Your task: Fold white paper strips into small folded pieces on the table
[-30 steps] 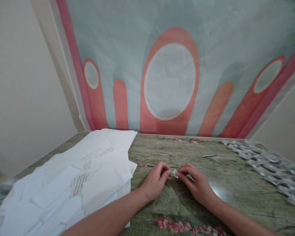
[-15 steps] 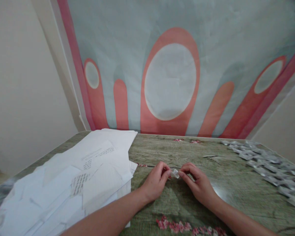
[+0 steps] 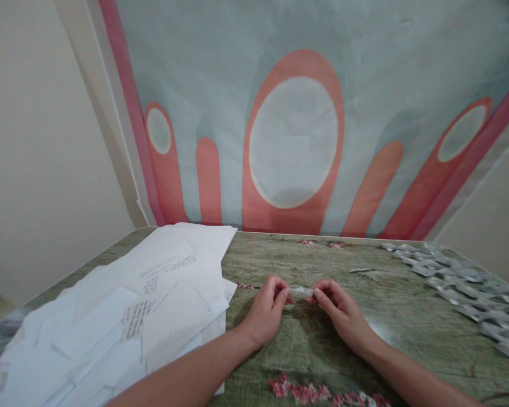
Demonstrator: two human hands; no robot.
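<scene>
Between my two hands is a small whitish twist-wrapped piece [image 3: 301,292], stretched level just above the table, its ends partly hidden by my fingertips. My left hand [image 3: 266,311] is closed, pinching the left end between thumb and forefinger. At the other end my right hand [image 3: 343,314] is closed in the same kind of pinch. Whether anything lies inside the wrapping I cannot tell. Several similar silvery-white twisted pieces [image 3: 462,285] lie in slanting rows at the right side of the table.
A spread pile of white paper sheets [image 3: 195,243], some with print, covers the table's left side beside my left forearm. The wood-patterned table [image 3: 280,257] has pink flower prints. Behind it stands a wall covering [image 3: 224,56] in grey-green and coral.
The wrapped piece looked bunched and crinkled between my fingertips; now it is longer and flatter. My fingers have shifted slightly, and my hands stand a little farther apart.
</scene>
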